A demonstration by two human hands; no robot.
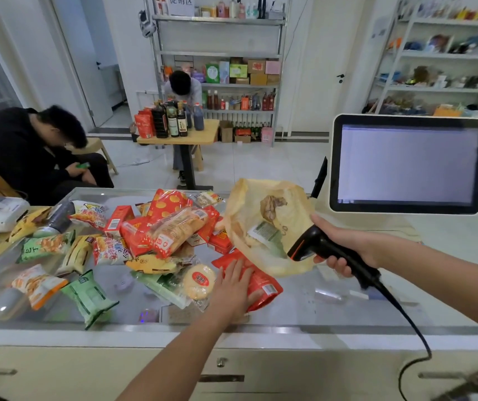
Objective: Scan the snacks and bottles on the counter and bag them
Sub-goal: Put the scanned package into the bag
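1. The barcode scanner point(323, 248) is black, with an orange-red band at its head and a black cable point(414, 328)
2. The bag point(269, 227) is translucent pale yellow with a brown printed figure and a white-and-green label
3. The pouch point(261, 280) under the left hand point(233, 287) is bright red with small white print
4. The round snack point(199, 281) is pale yellow with a red circle
5. Two packets point(90, 298) are green; another packet point(36, 285) is white and orange
6. The monitor point(408, 164) has a white rim, black border and pale lilac-grey screen
7. The counter point(318, 331) is grey, with cream drawers
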